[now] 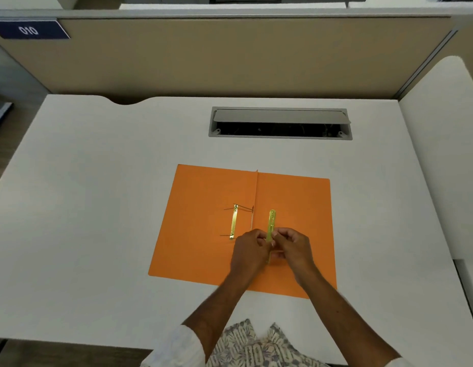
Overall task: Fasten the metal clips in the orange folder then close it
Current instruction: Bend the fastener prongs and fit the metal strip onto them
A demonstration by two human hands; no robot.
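Note:
The orange folder lies open and flat on the white desk. On its left leaf, beside the spine, sits a brass clip base with two thin prongs sticking out sideways. A loose brass clip bar stands over the right leaf, just right of the spine. My left hand and my right hand meet at the lower end of that bar, both pinching it with their fingertips. The bar's lower end is hidden between my fingers.
A grey cable hatch with its flap raised is set into the white desk behind the folder. A beige partition runs along the back, and a white side panel stands at the right.

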